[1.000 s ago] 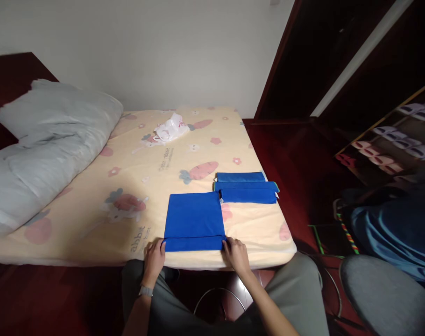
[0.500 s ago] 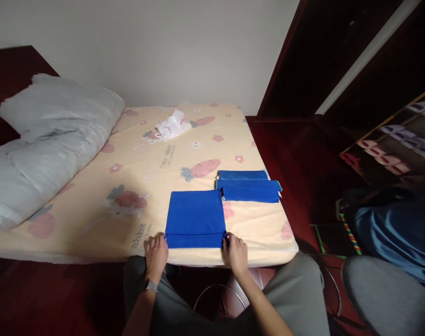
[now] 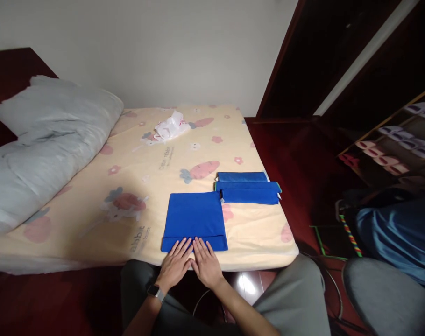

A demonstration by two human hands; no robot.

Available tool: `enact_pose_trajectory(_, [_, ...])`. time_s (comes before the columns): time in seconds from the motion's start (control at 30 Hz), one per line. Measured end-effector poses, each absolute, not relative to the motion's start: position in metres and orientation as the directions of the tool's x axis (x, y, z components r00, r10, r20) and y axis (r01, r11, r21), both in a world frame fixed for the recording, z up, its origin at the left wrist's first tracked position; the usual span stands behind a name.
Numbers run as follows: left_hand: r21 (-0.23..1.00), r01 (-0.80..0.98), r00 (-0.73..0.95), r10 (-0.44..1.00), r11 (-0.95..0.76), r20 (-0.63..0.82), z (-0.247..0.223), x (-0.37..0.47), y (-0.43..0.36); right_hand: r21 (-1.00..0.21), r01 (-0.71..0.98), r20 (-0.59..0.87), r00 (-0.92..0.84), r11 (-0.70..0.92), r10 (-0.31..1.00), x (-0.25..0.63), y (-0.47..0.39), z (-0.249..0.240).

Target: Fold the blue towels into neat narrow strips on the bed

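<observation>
A blue cloth (image 3: 194, 214) lies flat at the bed's near edge, its near side folded over into a narrow strip. My left hand (image 3: 176, 263) rests palm down with fingers spread on the middle of that strip. Right beside it, my right hand (image 3: 206, 262) lies palm down too, fingers apart, its thumb close to the left one. Neither hand holds anything. Just beyond the cloth's far right corner, several folded blue cloths (image 3: 249, 192) lie in overlapping strips.
The bed has a patterned yellow sheet (image 3: 128, 172). A grey quilt (image 3: 51, 144) is heaped at the left, and a white plastic bag (image 3: 172, 127) lies toward the wall. A grey stool (image 3: 387, 298) and shoe rack (image 3: 384, 126) stand at the right.
Both hands have left the ends of the folded strip and come together at its middle, their fingers now spread flat on it. The other cloths lie as before.
</observation>
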State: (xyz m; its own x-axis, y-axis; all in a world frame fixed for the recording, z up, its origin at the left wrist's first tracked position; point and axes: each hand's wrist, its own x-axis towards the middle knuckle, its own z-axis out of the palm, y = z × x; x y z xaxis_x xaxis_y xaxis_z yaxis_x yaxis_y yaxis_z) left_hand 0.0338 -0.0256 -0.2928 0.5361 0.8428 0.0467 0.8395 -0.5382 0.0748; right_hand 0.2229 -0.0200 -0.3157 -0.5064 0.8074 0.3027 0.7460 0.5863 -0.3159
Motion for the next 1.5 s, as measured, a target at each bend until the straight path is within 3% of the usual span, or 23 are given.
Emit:
enact_pose_trajectory(0.3, [0.115, 0.868, 0.484, 0.875, -0.484, 0.026, -0.298, -0.01, -0.017, -0.23, 0.838, 0.271, -0.434, 0.495, 0.859, 0.295, -0.014, -0.335])
enact_pose_trajectory(0.7, [-0.019, 0.872, 0.488, 0.866, -0.489, 0.105, -0.305, -0.058, -0.017, -0.278, 0.762, 0.289, -0.514, 0.585, 0.808, 0.324, 0.0, -0.333])
enact_pose_trajectory(0.87, [0.004, 0.904, 0.424, 0.898, -0.427, 0.117, -0.305, -0.059, -0.022, -0.308, 0.746, 0.273, -0.525, 0.59, 0.806, 0.328, 0.009, -0.326])
enact_pose_trajectory(1.07, [0.1, 0.911, 0.384, 0.912, -0.4, 0.145, -0.302, -0.06, -0.016, -0.383, 0.761, 0.272, -0.448, 0.523, 0.852, 0.327, 0.013, -0.319])
enact_pose_trajectory(1.33, [0.429, 0.87, 0.2, 0.969, -0.242, 0.143, -0.298, -0.066, -0.008, -0.594, 0.66, 0.27, -0.376, 0.461, 0.886, 0.341, 0.022, -0.323])
enact_pose_trajectory(1.5, [0.556, 0.829, -0.036, 0.985, -0.065, 0.168, -0.316, -0.071, 0.008, -0.696, 0.637, 0.187, -0.286, 0.332, 0.94, 0.34, 0.034, -0.314])
